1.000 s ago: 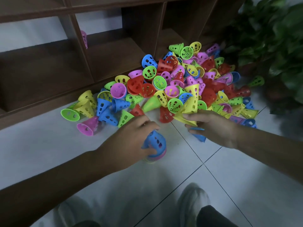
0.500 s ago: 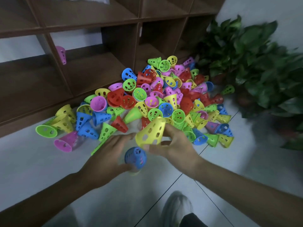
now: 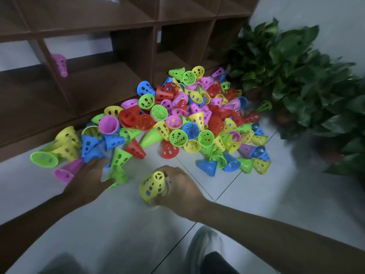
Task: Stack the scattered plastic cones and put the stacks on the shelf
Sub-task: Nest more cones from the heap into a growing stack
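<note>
Since they are thin perforated plastic, the cones look light, stiff enough to keep shape but a bit springy, and smooth, so I judge they slip and tip easily; best hold is around the flared lower wall or rim, not the narrow holed tip. The yellow cone (image 3: 152,186) stands tip up on the floor (image 3: 59,224) near centre, blue showing through its holes, likely another cone nested under it. The right hand (image 3: 178,191) wraps its fingers around the yellow cone from behind and the side, gripping it. The left hand (image 3: 89,177) lies at the near edge of the pile, fingers curled on a green cone (image 3: 118,176); blurred, so exact grip unclear. Just beside it lies a magenta cone (image 3: 67,171) on its side. The pile of cones (image 3: 187,123) spreads across the floor against the foot of the shelf (image 3: 94,82), most still loose, so the task looks early. One pink cone (image 3: 60,64) shows in a shelf compartment at left. A leafy plant (image 3: 296,76) stands right of the pile. A shoe (image 3: 205,252) shows at bottom.
</note>
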Action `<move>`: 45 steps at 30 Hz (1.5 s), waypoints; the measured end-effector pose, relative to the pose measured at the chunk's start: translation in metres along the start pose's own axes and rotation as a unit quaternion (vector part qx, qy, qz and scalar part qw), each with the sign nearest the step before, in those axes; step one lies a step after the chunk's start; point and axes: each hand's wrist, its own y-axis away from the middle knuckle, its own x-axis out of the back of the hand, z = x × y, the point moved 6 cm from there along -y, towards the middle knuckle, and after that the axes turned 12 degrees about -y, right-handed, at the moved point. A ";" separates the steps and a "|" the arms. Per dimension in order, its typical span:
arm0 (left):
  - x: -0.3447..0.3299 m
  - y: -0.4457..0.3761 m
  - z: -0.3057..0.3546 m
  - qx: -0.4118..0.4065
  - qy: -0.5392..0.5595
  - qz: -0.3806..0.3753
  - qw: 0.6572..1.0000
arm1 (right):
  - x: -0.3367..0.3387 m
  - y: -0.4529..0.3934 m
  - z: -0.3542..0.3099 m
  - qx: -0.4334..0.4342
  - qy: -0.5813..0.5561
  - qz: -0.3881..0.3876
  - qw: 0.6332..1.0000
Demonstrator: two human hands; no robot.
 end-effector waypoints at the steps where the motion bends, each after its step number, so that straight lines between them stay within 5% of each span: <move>1: -0.006 0.000 -0.003 -0.002 -0.019 -0.014 1.000 | -0.002 -0.002 0.003 -0.001 0.009 0.000 1.000; 11: -0.037 -0.002 0.000 -0.062 -0.151 -0.046 0.985 | -0.016 -0.002 0.032 0.004 0.033 -0.047 0.998; 15: -0.051 0.000 0.003 -0.059 -0.105 -0.093 0.988 | 0.007 -0.004 0.062 -0.042 0.025 -0.046 0.998; 20: -0.051 -0.005 -0.001 -0.050 -0.102 -0.056 0.992 | 0.060 -0.015 0.107 -0.113 0.084 0.004 0.990; 24: -0.046 -0.009 -0.014 -0.035 0.002 -0.054 0.998 | 0.089 -0.029 0.124 -0.138 0.115 0.039 0.983; 36: 0.112 0.020 0.052 -0.150 0.199 -0.044 0.967 | 0.116 -0.070 0.167 -0.166 0.299 -0.035 0.939; 45: 0.156 0.034 0.137 -0.271 0.100 -0.059 0.956 | 0.109 -0.067 0.182 -0.171 0.313 0.006 0.934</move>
